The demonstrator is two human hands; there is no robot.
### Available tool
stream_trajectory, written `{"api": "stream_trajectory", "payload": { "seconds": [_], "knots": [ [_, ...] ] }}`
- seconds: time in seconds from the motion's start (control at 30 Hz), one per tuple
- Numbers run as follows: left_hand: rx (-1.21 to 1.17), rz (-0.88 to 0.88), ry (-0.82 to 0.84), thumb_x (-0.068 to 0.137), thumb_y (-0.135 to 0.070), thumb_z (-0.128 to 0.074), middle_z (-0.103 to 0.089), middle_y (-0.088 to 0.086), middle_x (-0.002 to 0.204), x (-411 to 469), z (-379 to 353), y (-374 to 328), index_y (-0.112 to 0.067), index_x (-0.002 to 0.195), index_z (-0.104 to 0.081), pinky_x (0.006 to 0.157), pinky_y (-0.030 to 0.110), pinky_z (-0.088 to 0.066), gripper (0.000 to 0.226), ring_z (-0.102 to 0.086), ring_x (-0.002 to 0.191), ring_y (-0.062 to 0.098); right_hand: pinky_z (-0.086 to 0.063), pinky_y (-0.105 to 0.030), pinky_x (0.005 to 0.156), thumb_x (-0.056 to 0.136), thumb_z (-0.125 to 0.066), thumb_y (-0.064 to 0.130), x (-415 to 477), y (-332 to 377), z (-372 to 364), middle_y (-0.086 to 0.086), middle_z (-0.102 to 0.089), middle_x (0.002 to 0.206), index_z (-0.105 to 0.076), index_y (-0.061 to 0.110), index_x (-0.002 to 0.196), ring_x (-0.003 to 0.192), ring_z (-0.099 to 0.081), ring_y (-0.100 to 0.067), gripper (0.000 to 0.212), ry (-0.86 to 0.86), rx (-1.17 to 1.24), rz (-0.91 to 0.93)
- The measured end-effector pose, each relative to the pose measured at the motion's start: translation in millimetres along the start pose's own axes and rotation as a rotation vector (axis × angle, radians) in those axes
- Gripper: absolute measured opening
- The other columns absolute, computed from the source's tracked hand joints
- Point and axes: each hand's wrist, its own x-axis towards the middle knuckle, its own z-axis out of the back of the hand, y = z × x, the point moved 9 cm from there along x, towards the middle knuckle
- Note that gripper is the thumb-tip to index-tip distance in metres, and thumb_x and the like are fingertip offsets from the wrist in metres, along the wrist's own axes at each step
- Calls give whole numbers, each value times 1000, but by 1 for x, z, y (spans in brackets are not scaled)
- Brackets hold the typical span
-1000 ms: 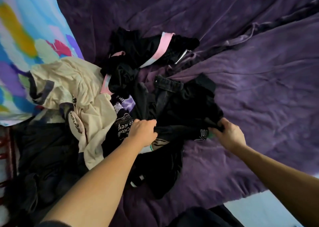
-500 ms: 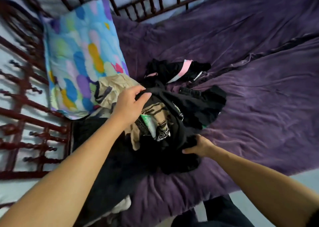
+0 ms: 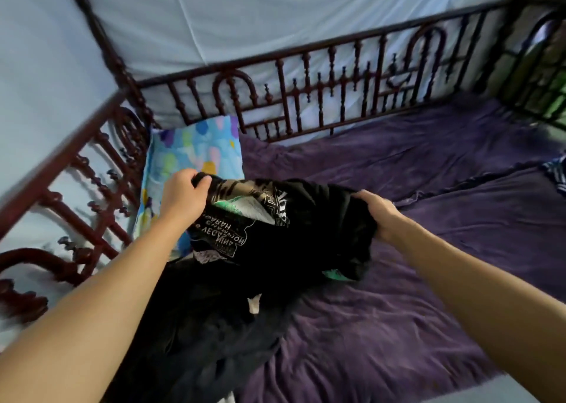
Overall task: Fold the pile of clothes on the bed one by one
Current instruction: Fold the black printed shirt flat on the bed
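Note:
I hold a black printed T-shirt (image 3: 306,228) up above the bed, stretched between both hands. White mirrored lettering and a green and grey graphic show on its fabric. My left hand (image 3: 183,197) grips its upper left edge. My right hand (image 3: 378,214) grips its right edge. The shirt hangs bunched and hides most of the pile. Beneath it, dark clothes (image 3: 202,335) of the pile lie on the purple bedspread (image 3: 413,310), with a small white tag showing.
A colourful blue pillow (image 3: 196,148) leans at the head of the bed behind my left hand. Dark red ornate bed rails (image 3: 321,96) run along the far side and the left. A striped blue garment (image 3: 556,174) lies at the right edge.
Both hands have lifted the black T-shirt off the pile and spread it apart. My right hand moved from the pile's lower edge up to the shirt's right side. The view tilted upward.

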Motion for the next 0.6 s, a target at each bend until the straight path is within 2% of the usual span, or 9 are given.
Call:
{"api": "stream_trajectory", "payload": {
  "seconds": [0.1,0.17,0.23,0.27,0.33,0.37,0.4,0.5,0.6],
  "knots": [
    [236,159,92,94,-33,-55,-65,16,108,-11,-8,32,-9,104,-61,70,36,-43,26,-59,91,32,-56,-32,62,80,-70,25,-15,54,11,-10,-73,74,-70,9,87,61,-68,-23,17,51,28,56],
    [359,185,197,90,-31,-60,-67,17,105,-22,-16,34,-10,101,-63,69,34,-44,24,-60,87,32,-55,-30,64,86,-64,28,-23,75,6,-10,-73,80,-74,11,83,68,-70,-23,21,164,30,43],
    [326,69,285,81,-30,-68,-67,14,105,-34,-32,9,-15,99,-64,76,34,-47,24,-62,95,31,-53,-33,72,88,-61,33,-31,85,-1,-10,-73,83,-76,12,78,74,-70,-23,28,258,5,16],
    [255,-51,359,76,-30,-73,-64,13,111,-43,-46,-15,-16,111,-63,83,33,-46,39,-60,104,29,-52,-34,75,88,-61,35,-35,88,-4,-10,-73,83,-76,12,76,75,-70,-24,31,290,-12,1],
    [120,-271,563,68,-33,-82,-54,6,120,-74,-83,-70,-22,137,-47,89,25,-39,78,-52,114,21,-52,-35,77,88,-61,36,-41,89,-11,-11,-73,83,-75,10,78,75,-69,-24,31,330,-45,-27],
    [74,-324,626,67,-35,-83,-52,4,119,-90,-100,-94,-24,140,-44,89,22,-37,84,-50,114,17,-52,-35,76,88,-62,36,-44,87,-14,-11,-72,84,-73,10,82,76,-69,-25,30,341,-62,-35],
    [31,-348,654,69,-34,-82,-53,3,118,-102,-116,-113,-20,137,-47,91,23,-38,78,-51,112,17,-52,-34,74,88,-62,36,-46,85,-15,-11,-72,85,-72,9,85,76,-69,-25,29,347,-77,-39],
    [-63,-351,601,83,-23,-68,-62,9,116,-119,-146,-143,-7,117,-59,94,37,-45,39,-58,112,24,-55,-30,67,88,-63,37,-48,77,-9,-11,-73,87,-73,8,86,75,-70,-23,30,367,-125,-63],
    [-179,-321,562,88,-13,-61,-68,13,107,-114,-149,-152,-3,107,-65,89,39,-48,22,-63,103,26,-57,-32,67,83,-68,39,-49,81,16,-11,-73,86,-75,9,86,73,-71,-23,31,353,-175,-63]
  ]
}}
